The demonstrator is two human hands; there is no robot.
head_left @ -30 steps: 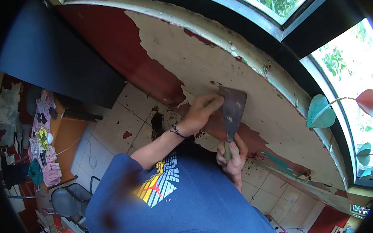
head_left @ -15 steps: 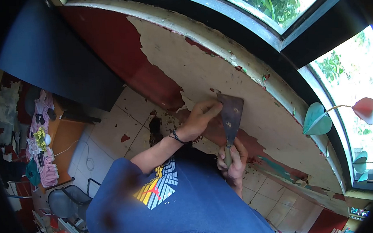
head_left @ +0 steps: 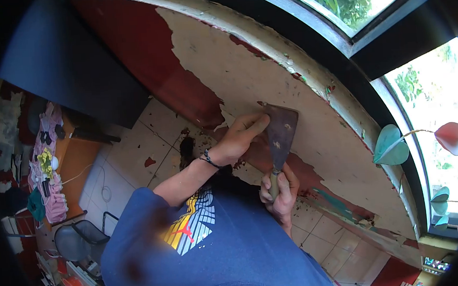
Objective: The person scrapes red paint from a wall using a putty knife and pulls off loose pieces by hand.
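My right hand [head_left: 283, 188] is wrapped round the pale green handle of a scraper [head_left: 282, 132]. Its broad, dark, spotted blade lies against the bare beige part of the wall [head_left: 246, 74], with its wide edge away from the handle. My left hand [head_left: 243, 137], with a dark bracelet at the wrist, holds the left side of the blade between thumb and fingers. Red paint [head_left: 184, 90] remains on the wall to the left, with a ragged edge. A small red flake [head_left: 262, 104] sits by the blade's upper left corner.
The window ledge [head_left: 309, 80] curves above the wall, below window frames. Paper hearts [head_left: 392, 146] hang on a string at the right. Paint chips lie on the tiled floor [head_left: 137, 148]. A dark panel [head_left: 77, 63], an orange-brown desk [head_left: 81, 162] and a chair [head_left: 75, 244] are at the left.
The blade has moved slightly up and left in view, and both hands have shifted with it. The camera view has also shifted a little. Both grips look the same.
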